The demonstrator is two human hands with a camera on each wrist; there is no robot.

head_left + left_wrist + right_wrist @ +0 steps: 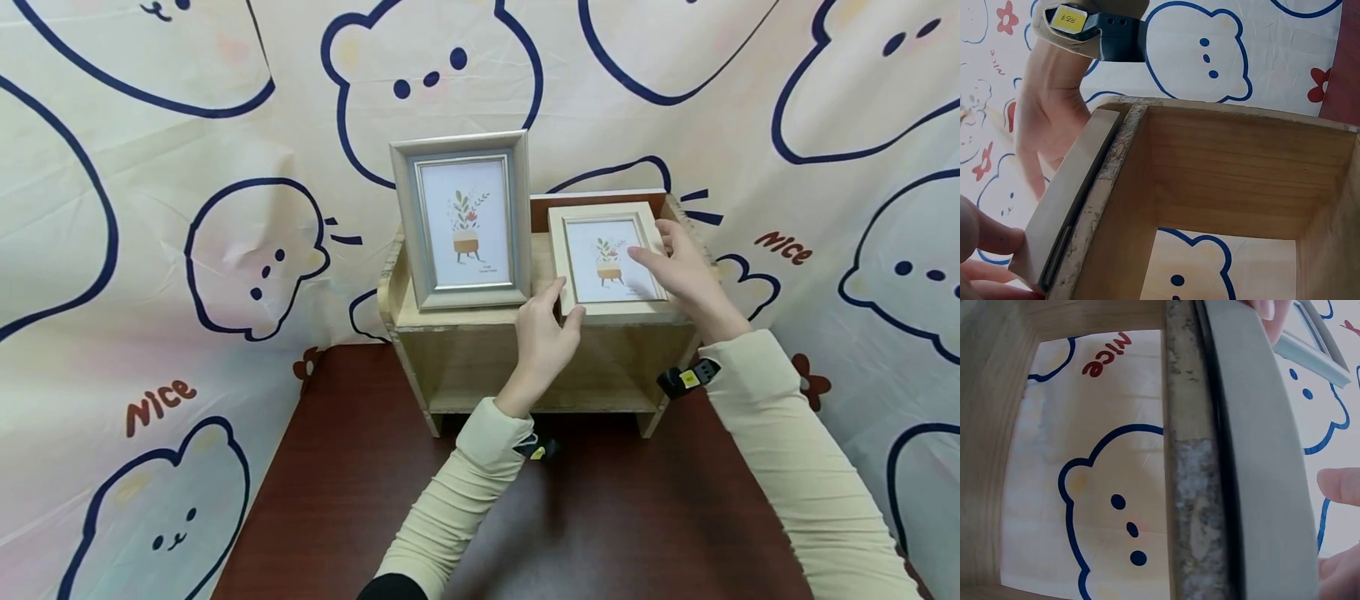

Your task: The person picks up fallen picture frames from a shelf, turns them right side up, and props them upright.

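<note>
The right hand [688, 271] grips the small frame [592, 287] by its right side; the left hand [546, 337] pinches its lower left corner. It tilts at the front of the shelf [465, 367], beside the taller frame [467, 225].

Soft creams and navy outlines around a pale wooden shelf [450, 367]

The shelf is straw-toned with brown grain, its rough edge [1116, 153] mottled grey and tan, its back panel [540, 215] reddish brown. On its left, the large photo frame [468, 297] is silvery beige with a grey-blue inner band [413, 208]; on its right, the small photo frame [618, 312] is cream. Both prints [438, 221] are white, with plant motifs [609, 271] in tan, green and red. Behind the shelf, off-white fabric [165, 167] carries navy-outlined bears [258, 254] and red-brown lettering [161, 406] and flowers [306, 364]. Beneath it, the tabletop [337, 483] is dark red-brown; in front, sleeves [461, 475] are pale cream.
</note>
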